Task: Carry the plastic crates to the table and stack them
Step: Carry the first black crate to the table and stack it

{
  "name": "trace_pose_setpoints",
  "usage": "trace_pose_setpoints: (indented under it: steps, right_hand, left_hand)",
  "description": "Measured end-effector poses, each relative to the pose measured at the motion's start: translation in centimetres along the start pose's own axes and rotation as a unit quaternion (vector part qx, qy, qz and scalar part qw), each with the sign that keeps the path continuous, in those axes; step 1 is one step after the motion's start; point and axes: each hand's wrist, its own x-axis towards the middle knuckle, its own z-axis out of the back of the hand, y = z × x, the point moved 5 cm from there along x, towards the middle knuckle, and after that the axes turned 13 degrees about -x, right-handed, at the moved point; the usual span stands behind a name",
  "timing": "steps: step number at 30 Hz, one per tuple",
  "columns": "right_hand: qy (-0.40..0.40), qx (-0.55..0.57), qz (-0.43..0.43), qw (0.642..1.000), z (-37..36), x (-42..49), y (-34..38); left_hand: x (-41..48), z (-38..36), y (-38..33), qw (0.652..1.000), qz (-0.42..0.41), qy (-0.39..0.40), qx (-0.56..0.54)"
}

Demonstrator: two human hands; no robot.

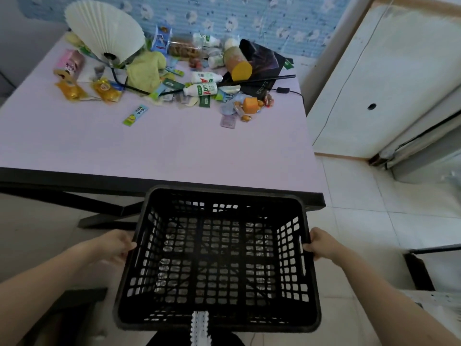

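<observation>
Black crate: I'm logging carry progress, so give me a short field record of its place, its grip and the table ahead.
thing: black crate, empty
left hand: grips the left rim
right hand: grips the right rim
place: at the table near edge, not set down
table top: paper fan, bottles and packets at the far side
stack: no other crate in view

On the table (162, 151), two white bottles lie on their sides amid the far clutter. The nearer bottle (202, 90) carries the large letters "AD" on its label, and the farther bottle (206, 77) shows a large red "A", the rest unclear. The black bag (264, 61) at the far right bears faint pale lettering along its near edge, too dim to read. Print on the green sachets (204, 101) and the blue-green sachet (135, 115) is too small to make out
</observation>
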Motion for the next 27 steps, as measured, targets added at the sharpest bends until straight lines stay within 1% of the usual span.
trace_pose_setpoints:
  steps: [3,5,7,9,11,13,15,18,20,21,23,27]
  right_hand:
    - [0.002,0.045,0.012,0.999,-0.3,0.1,-0.7]
    - [0.01,0.092,0.01,0.996,-0.5,0.2,-1.2]
    - [0.017,0.131,0.004,0.991,-0.9,0.2,-1.7]
    - [0.011,0.16,-0.004,0.987,-1.3,0.2,-2.2]
    - [-0.003,0.184,-0.013,0.983,-1.5,0.1,-2.5]
    - [-0.017,0.201,-0.017,0.979,-1.8,0.0,-2.8]
    - [-0.047,0.19,-0.012,0.981,-2.2,-0.3,-2.9]
    - [-0.119,0.114,-0.007,0.986,-2.5,-1.2,-2.4]
    - [-0.173,0.053,-0.034,0.983,-2.5,-2.7,-1.4]
    - [-0.201,0.033,-0.037,0.978,-2.5,-3.6,-0.5]
    - [-0.229,0.019,0.003,0.973,-2.7,-5.5,2.6]
    - [-0.167,-0.014,0.168,0.972,-5.3,-9.2,12.0]
  left_hand:
    - [-0.3,0.2,0.6,0.999,0.002,-0.027,-0.017]
    - [-0.7,0.4,1.0,0.997,-0.004,-0.072,-0.026]
    - [-2.4,0.0,0.9,0.987,-0.025,-0.155,0.009]
    - [-4.8,-1.1,0.6,0.969,-0.057,-0.24,0.016]
    - [-6.7,-2.5,0.8,0.955,-0.078,-0.287,0.004]
    - [-7.4,-3.5,1.7,0.952,-0.084,-0.293,-0.015]
    - [-7.7,-3.9,2.7,0.951,-0.087,-0.292,-0.049]
    - [-8.4,-4.7,3.4,0.962,-0.08,-0.252,-0.069]
    - [-9.6,-4.8,3.1,0.966,-0.063,-0.217,-0.126]
    - [-10.7,-4.6,2.7,0.962,-0.058,-0.209,-0.168]
    - [-12.9,-3.2,2.4,0.945,-0.068,-0.219,-0.236]
    - [-19.3,0.1,3.0,0.913,-0.115,-0.253,-0.298]
